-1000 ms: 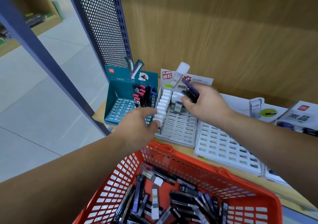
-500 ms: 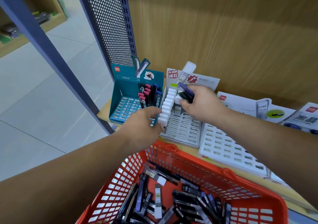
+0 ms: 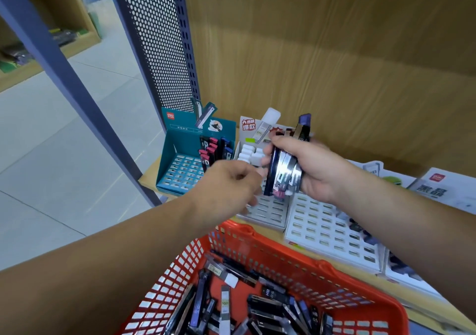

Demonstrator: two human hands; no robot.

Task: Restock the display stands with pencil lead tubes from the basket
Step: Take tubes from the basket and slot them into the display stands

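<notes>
Right hand (image 3: 316, 169) raised, gripping lead tubes (image 3: 283, 172) | left hand (image 3: 229, 185) beside them, curled, grip unclear

Clear air above both hands, bounded behind by wooden back wall (image 3: 334, 64). Left of left hand (image 3: 229, 182): teal stand (image 3: 180, 141) and perforated panel (image 3: 159, 51) in the way. Between hands: tube bundle (image 3: 283, 169) gripped by right hand (image 3: 319, 172). Below right hand: open slots of white tray (image 3: 332, 229). Nearer: basket rim (image 3: 296, 254).

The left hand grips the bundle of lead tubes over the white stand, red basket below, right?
No. The head view shows the right hand gripping the bundle of lead tubes over the white stand, red basket below.
</notes>
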